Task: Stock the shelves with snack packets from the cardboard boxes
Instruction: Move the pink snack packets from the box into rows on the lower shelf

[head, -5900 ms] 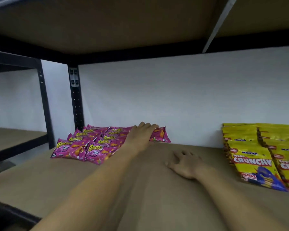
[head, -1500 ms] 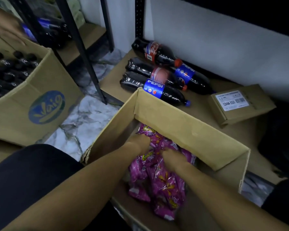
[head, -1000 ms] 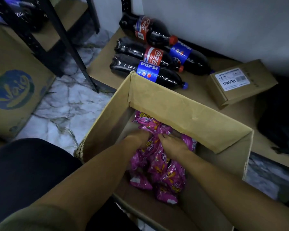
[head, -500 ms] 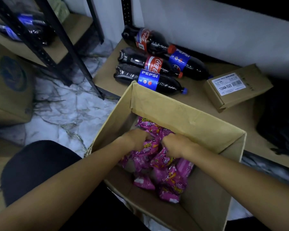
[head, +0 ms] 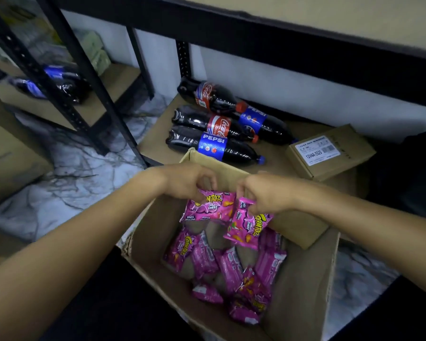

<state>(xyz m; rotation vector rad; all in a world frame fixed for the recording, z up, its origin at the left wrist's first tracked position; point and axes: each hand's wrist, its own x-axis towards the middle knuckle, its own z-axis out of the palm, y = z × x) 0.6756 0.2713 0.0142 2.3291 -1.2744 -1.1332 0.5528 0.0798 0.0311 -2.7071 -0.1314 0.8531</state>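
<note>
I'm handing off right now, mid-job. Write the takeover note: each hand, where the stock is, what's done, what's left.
Left hand: pinches one pink Corntoz snack packet by its top edge, above the open brown cardboard box.
Right hand: pinches a second pink packet the same way.
Stock: more loose pink packets lie on the box bottom. Dark cola bottles and a small labelled carton lie on the low shelf behind.
Done: two packets lifted clear.
Left: carry them to the shelf, then empty the box. The target shelf's stock is not in view.
</note>
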